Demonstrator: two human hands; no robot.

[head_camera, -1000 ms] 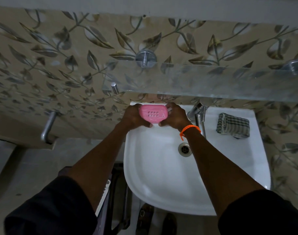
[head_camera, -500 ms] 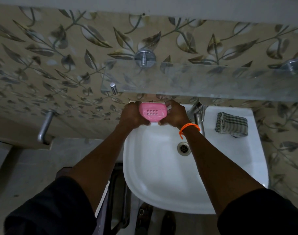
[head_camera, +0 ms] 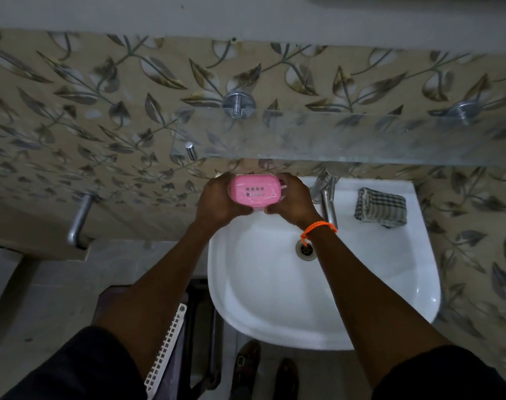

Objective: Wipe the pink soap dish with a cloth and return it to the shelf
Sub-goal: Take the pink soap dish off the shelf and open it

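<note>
The left hand [head_camera: 217, 202] and right hand [head_camera: 293, 199], fingers clamped on its ends, hold the pink soap dish [head_camera: 255, 189] above the washbasin's [head_camera: 361, 327] far rim, just below the glass shelf [head_camera: 361, 140]. Judged the return step, since the checked cloth [head_camera: 381, 207] lies apart at right; next, lift it clear of the shelf's edge.

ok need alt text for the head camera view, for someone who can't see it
Both hands, left hand and right hand, hold a pink soap dish over the back of a white sink, just under a glass shelf. A folded checked cloth lies on the rim beside the tap.

Pink soap dish [head_camera: 255, 189], held below shelf [head_camera: 361, 140]
</note>
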